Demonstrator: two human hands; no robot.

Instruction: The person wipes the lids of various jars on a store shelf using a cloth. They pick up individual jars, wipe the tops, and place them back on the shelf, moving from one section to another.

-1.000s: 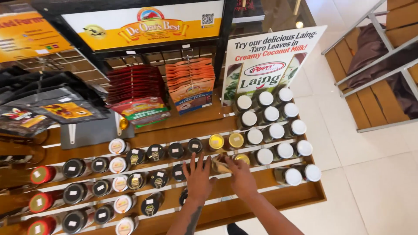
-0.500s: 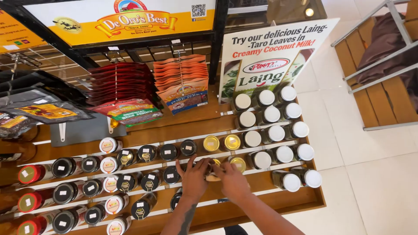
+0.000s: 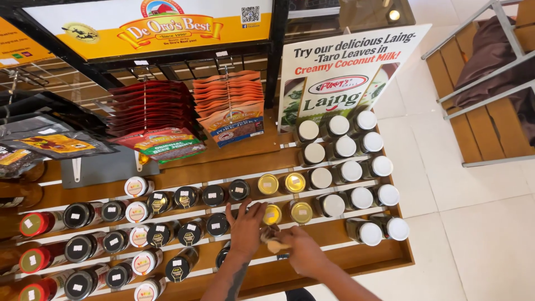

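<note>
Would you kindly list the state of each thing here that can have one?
Left hand: spread flat over the jar rows, fingers open.
Right hand: closed around a small jar, which lies on its side.
White-lidded jars: upright, lids on.
Gold-lidded jars: upright, lids on.
Black-lidded jars: lids on.
Orange packets: hanging on a hook.

Both forearms enter from six o'clock; the left hand (image 3: 245, 229) spreads its fingers toward twelve, the right hand (image 3: 301, 249) curls closed beside it.
</note>
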